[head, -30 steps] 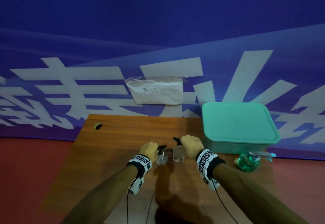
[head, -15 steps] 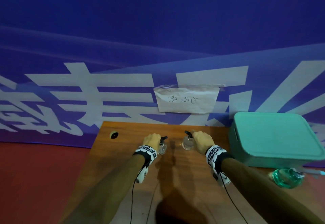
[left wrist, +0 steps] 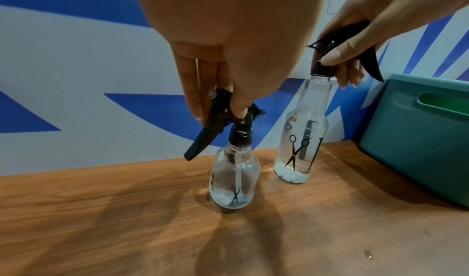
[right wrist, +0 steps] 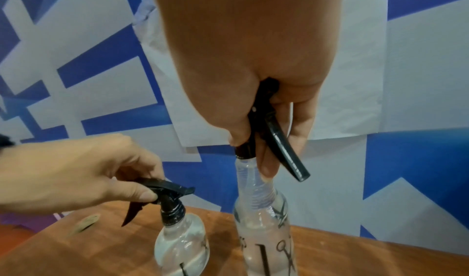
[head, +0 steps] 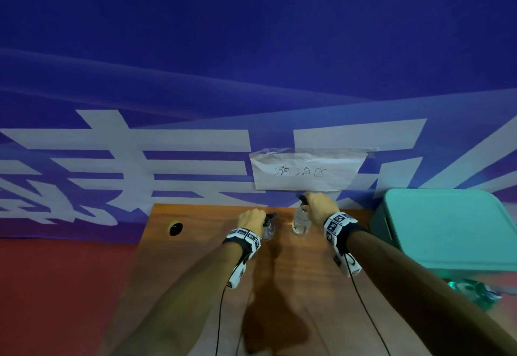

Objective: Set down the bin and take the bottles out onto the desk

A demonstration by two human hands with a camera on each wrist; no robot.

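The short spray bottle (left wrist: 234,180) is gripped at its trigger head by the left hand (left wrist: 228,39); the tall spray bottle (left wrist: 299,146), at its 2 o'clock, is gripped likewise by the right hand (right wrist: 253,69) (both upright on the bench (left wrist: 101,220)).

handwritten "清洁区" on taped paper sheet (head: 306,171), scissors prints on spray bottles (left wrist: 298,152)

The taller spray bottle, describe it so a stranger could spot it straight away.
On the wooden desk, left of the teal bin, two clear spray bottles stand side by side. It is the taller spray bottle, its black head held by the right hand; the neighbour is shorter and rounder.
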